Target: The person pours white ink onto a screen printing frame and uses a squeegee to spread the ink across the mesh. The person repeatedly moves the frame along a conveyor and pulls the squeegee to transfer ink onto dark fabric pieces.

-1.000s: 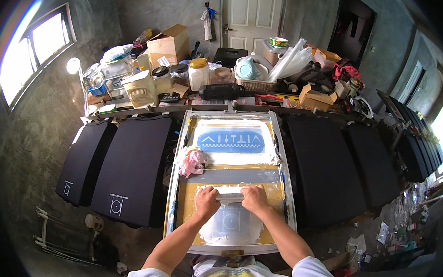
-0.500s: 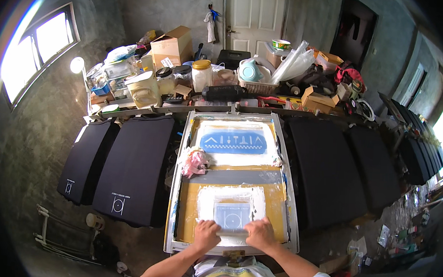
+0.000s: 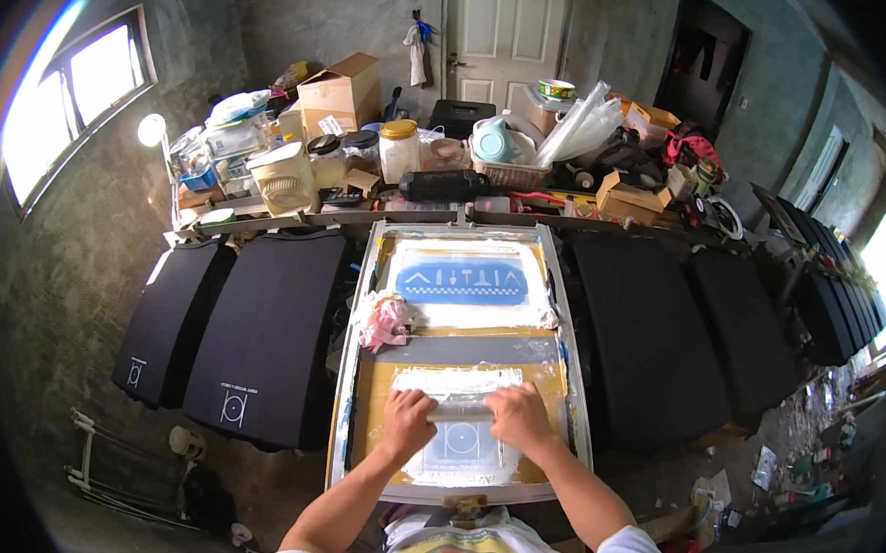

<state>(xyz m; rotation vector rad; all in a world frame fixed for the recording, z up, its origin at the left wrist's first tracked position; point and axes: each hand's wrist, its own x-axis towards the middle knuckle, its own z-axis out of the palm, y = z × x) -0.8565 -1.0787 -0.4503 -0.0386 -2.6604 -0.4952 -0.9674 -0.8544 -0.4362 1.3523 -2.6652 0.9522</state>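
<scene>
A screen-printing frame (image 3: 343, 422) lies in front of me with a yellowish-brown mesh area. My left hand (image 3: 410, 421) and my right hand (image 3: 521, 417) are closed on the two ends of a squeegee (image 3: 461, 411), which lies crosswise on the screen. White ink (image 3: 458, 380) is spread beyond the squeegee. On my side of it shows a pale stencil window with a circle design (image 3: 459, 441). Farther up the screen is a blue stencil (image 3: 463, 282) surrounded by white. A crumpled pink-and-white rag (image 3: 387, 321) rests at the screen's left side.
Black fabric-covered boards flank the frame: two at left (image 3: 265, 317) carrying small white prints, and two at right (image 3: 660, 348). Behind stands a cluttered shelf with jars (image 3: 399, 152), a cardboard box (image 3: 339, 93) and a basket (image 3: 510, 170). Litter (image 3: 769, 469) covers the floor at right.
Both hands have pushed the squeegee away from me, from the near edge of the pale stencil to its far side. The circle design now shows on my side of the squeegee.
</scene>
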